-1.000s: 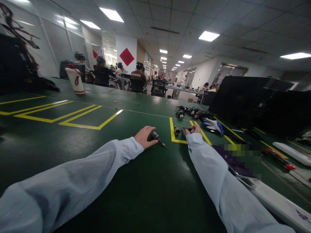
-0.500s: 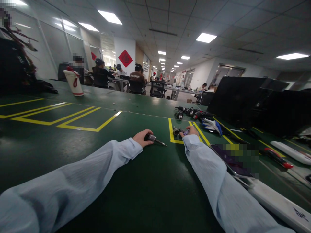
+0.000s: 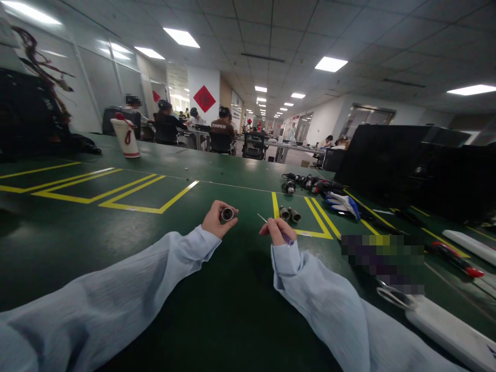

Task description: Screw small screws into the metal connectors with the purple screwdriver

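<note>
My left hand (image 3: 215, 220) is closed round a short dark metal cylinder (image 3: 228, 214), its hollow round end turned towards me. To its right, my right hand (image 3: 279, 230) grips a small screwdriver (image 3: 262, 218). The thin shaft points up and left towards the cylinder without touching it, and a bit of purple handle shows below the palm. Just beyond the right hand lie two similar metal cylinders (image 3: 290, 214), side by side within a yellow tape outline (image 3: 275, 204) on the green table (image 3: 232, 310).
Black cabled parts (image 3: 302, 182) and blue-white gloves (image 3: 343, 204) lie at the back right. A lidded cup (image 3: 127, 138) stands far left. Along the right are a red-black tool (image 3: 457, 258), a white power bank-like block (image 3: 445, 320) and black monitors (image 3: 387, 165). People sit at desks beyond.
My right hand has drawn back from the cylinders with the screwdriver, its shaft now visible. The left hand has turned its piece: a pointed tip showed before, a hollow end faces me now.
</note>
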`<state>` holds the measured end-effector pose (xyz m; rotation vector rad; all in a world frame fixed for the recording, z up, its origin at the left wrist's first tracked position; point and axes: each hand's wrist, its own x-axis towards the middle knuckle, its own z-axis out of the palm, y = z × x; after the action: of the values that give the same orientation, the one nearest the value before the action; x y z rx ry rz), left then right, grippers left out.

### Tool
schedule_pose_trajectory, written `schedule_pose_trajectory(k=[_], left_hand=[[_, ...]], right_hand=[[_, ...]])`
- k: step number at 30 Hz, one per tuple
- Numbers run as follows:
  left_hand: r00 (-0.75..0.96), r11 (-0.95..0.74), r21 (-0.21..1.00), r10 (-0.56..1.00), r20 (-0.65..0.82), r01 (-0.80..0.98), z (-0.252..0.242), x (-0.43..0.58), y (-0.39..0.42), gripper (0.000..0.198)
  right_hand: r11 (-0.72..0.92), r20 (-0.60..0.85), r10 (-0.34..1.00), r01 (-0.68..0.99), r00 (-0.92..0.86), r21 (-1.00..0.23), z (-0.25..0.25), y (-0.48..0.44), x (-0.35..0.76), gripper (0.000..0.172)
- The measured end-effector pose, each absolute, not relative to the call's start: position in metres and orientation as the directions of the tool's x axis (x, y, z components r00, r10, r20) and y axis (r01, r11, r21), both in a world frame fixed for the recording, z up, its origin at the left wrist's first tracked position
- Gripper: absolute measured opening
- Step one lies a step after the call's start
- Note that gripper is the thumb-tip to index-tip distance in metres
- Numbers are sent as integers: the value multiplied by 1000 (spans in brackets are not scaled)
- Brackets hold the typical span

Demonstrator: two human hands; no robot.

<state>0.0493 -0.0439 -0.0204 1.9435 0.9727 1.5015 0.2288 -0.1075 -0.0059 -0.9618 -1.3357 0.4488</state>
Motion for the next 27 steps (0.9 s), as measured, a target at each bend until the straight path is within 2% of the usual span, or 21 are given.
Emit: schedule_pose_trajectory(k=[4, 6, 9, 16, 21, 27], left_hand=[[316, -689, 581, 720, 618, 433, -16, 42, -53, 25], [432, -729, 499, 682, 590, 469, -14, 39, -54, 18], [541, -751, 433, 660, 521, 499, -13, 37, -56, 20], [557, -683, 462, 730, 397, 565, -11, 41, -63, 19], [590, -704, 435, 710, 386, 562, -12, 42, -63, 16], [611, -724, 441, 687, 393, 531, -14, 44, -67, 13]], right_hand=[[629, 641, 764, 134, 73, -766, -9, -122, 221, 23], [608, 609, 793, 69, -2, -791, -12, -124, 220, 17], [558, 555, 826, 6, -96, -830, -15, -124, 217, 13], [571, 525, 802, 109, -285, -813, -11, -131, 212, 13], [584, 527, 808, 237, -265, -776, -13, -129, 205, 14], [534, 488, 845, 300, -218, -790, -19, -121, 206, 14]])
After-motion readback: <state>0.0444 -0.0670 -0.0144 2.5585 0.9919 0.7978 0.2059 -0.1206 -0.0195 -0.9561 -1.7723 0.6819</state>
